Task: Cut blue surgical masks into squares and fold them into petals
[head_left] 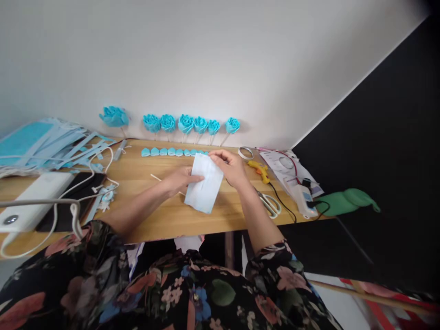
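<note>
A pale blue-white rectangular sheet of mask fabric (205,190) is held up over the middle of the wooden table, slightly tilted. My left hand (179,181) pinches its left side, thumb lying across the front. My right hand (231,166) grips the top right corner between thumb and fingers. Behind the sheet runs a row of small folded blue petals (163,151), partly hidden at its right end. A thin white stick (156,177) lies on the table, passing under my left hand.
Blue fabric roses on stems (186,123) lean along the wall. Cut masks (30,142) pile up at left, near a white power bank (37,197) and cables. To the right are a tape roll (245,153), yellow glue gun (259,171), scissors (271,205), power strip (305,201) and green pouch (347,202).
</note>
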The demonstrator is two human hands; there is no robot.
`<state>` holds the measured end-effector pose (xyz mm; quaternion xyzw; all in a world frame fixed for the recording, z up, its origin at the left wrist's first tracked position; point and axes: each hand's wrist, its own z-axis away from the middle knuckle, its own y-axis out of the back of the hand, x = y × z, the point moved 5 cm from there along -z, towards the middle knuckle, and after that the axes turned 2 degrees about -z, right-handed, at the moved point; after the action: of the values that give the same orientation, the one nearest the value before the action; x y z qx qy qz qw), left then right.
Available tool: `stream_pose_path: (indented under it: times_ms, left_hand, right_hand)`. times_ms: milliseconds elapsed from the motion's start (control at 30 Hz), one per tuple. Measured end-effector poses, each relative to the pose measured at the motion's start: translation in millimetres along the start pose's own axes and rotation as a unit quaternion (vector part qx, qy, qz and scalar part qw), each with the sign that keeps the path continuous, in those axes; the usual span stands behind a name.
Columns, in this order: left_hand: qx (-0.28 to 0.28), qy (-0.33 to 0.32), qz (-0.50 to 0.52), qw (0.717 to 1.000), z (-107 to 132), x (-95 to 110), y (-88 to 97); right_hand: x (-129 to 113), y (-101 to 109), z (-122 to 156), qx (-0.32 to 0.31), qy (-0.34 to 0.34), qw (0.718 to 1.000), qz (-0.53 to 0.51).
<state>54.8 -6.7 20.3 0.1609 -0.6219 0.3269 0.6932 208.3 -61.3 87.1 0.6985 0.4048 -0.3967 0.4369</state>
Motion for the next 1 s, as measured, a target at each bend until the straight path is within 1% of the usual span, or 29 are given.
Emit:
stream_pose_path:
  times_ms: [67, 167, 233, 300, 367, 433, 500, 533, 567, 700, 733, 800, 900, 1000]
  left_hand:
    - [0.048, -0.025, 0.046, 0.997, -14.5, 4.1, 13.4]
    - [0.108, -0.07, 0.062, 0.99, -21.8, 15.0, 32.4]
    - [0.127, -0.087, 0.063, 0.986, -21.1, 19.4, 39.9]
    - [0.143, -0.099, 0.082, 0.981, -18.9, 20.0, 44.5]
    - [0.157, -0.104, 0.103, 0.977, -17.0, 17.6, 46.9]
    - [0.162, -0.104, 0.107, 0.975, -15.9, 14.0, 47.3]
    - [0.161, -0.1, 0.099, 0.977, -15.3, 9.6, 46.4]
    - [0.157, -0.094, 0.094, 0.979, -15.1, 6.9, 45.6]
    - [0.15, -0.085, 0.091, 0.981, -14.9, 3.8, 44.6]
    - [0.1, -0.039, 0.077, 0.991, -13.6, -8.5, 40.0]
    - [0.089, -0.031, 0.069, 0.993, -13.0, -10.4, 39.8]
    - [0.08, -0.023, 0.04, 0.996, -11.8, -12.2, 41.2]
    - [0.068, -0.023, -0.028, 0.997, -9.9, -10.6, 42.6]
    - [0.03, -0.017, -0.106, 0.994, -7.5, -7.4, 38.2]
  right_hand:
    - [12.1, 5.1, -10.3, 0.018, -0.021, 0.998, -0.051]
    - [34.8, 2.4, -16.1, -0.006, -0.077, 0.99, -0.114]
    - [47.8, -3.3, -16.6, -0.024, -0.102, 0.987, -0.123]
    - [56.4, -8.0, -17.1, -0.021, -0.113, 0.985, -0.126]
    - [60.0, -12.2, -18.1, -0.019, -0.114, 0.984, -0.135]
    - [59.9, -18.7, -19.2, -0.044, -0.108, 0.983, -0.139]
    - [58.9, -26.2, -20.2, -0.074, -0.097, 0.985, -0.121]
    - [59.1, -29.1, -20.8, -0.076, -0.092, 0.987, -0.108]
    - [59.9, -31.2, -21.5, -0.067, -0.088, 0.989, -0.097]
    - [64.1, -31.5, -22.2, 0.014, -0.091, 0.991, -0.098]
    - [63.7, -30.0, -21.4, 0.024, -0.094, 0.99, -0.103]
    - [60.3, -24.7, -19.1, 0.026, -0.105, 0.987, -0.117]
    - [48.3, -11.9, -14.9, -0.001, -0.122, 0.982, -0.141]
    - [31.6, 1.8, -11.7, -0.029, -0.118, 0.987, -0.109]
